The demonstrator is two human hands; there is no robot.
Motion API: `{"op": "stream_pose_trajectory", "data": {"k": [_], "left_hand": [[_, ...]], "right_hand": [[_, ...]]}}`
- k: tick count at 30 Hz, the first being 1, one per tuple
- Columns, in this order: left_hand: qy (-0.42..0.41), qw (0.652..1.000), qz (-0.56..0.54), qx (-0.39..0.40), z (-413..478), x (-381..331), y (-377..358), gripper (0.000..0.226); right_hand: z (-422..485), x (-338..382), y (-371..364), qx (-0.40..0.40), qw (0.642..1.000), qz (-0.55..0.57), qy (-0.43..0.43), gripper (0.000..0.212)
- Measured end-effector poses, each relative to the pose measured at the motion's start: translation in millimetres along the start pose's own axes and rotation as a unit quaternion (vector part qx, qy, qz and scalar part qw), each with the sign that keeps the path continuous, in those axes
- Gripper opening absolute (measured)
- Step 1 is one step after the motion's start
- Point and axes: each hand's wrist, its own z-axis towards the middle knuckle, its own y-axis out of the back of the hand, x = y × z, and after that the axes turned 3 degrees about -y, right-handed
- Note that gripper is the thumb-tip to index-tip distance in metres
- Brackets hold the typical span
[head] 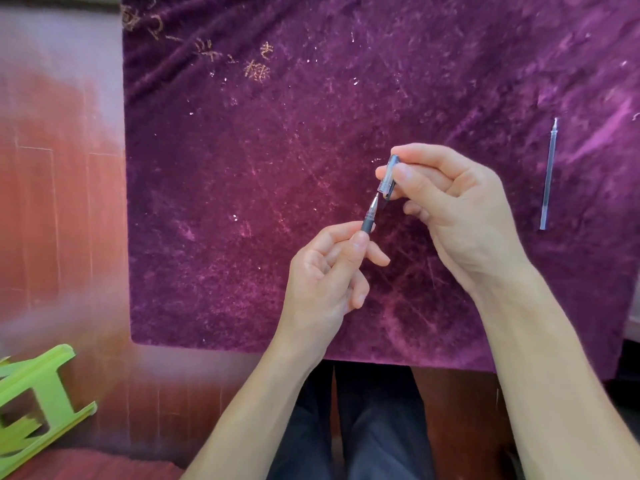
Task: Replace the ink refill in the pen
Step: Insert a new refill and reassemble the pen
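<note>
Purple velvet cloth (pixel 277 202) covers the desk, crushed and streaked with paler marks, with some gold embroidered characters near its far left corner. Over the middle of it the two hands work close together. The left hand (pixel 325 271) is closed around the pen (pixel 370 218), thumb and forefinger pinching the dark rubber grip; the clear cone and metal tip stick up and to the right out of the fingers, while the rest of the barrel is hidden inside the fist. The right hand (pixel 450 209) is curled around the clear pen cap (pixel 388 176), held between thumb and fingers with its open mouth facing down toward the tip. The tip sits just below the cap's mouth, near it but not inside.

Well apart to the right, a thin ink refill (pixel 548 174) lies alone on the cloth, roughly pointing away from the person, its tip at the far end. Nothing lies between it and the hands.

Left of the cloth is a reddish wooden floor (pixel 59 188), blurred. A lime-green plastic stool (pixel 38 396) shows at the lower left, partly cut off by the frame edge. Below the desk edge, between the forearms, the person's dark trousers (pixel 374 427) are visible.
</note>
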Motion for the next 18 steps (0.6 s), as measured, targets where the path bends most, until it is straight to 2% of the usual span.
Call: {"op": "stream_pose_trajectory", "data": {"k": [11,18], "left_hand": [[-0.007,1.0,0.021,0.002,-6,8,-6,0.021],[-0.011,1.0,0.01,0.008,-9,12,-8,0.017]], "right_hand": [[-14,-9,10,-0.037,0.999,0.022,0.025,0.016],[-18,-12,6,-0.021,0.999,0.014,0.023,0.015]]}}
